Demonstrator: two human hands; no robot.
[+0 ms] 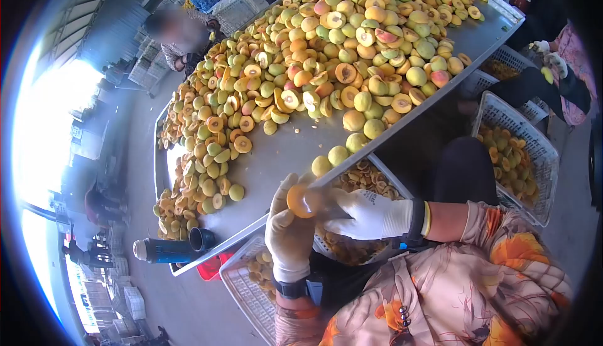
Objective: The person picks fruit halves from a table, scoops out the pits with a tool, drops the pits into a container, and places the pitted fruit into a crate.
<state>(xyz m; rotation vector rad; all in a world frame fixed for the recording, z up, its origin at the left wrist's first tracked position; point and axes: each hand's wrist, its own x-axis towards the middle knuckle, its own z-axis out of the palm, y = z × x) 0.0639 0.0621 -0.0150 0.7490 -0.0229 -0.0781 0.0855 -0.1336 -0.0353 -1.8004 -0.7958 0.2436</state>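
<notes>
My left hand (290,233), in a white glove, is closed around a cut orange-yellow fruit half (301,201) just past the table's near edge. Close on its right is my gloved right hand (370,214), whose fingertips are smeared by motion beside the fruit; what they hold, if anything, is hidden. Beyond both hands, a large heap of whole and halved fruit (314,63) lies on the metal table (282,157). Under my hands stands a crate of cut pieces (352,245).
A blue bottle (163,251) and a dark cup (201,239) lie at the table's near left corner. White crates of fruit stand at the lower left (239,277) and right (546,157). People work at the far left (182,38) and right side (575,76).
</notes>
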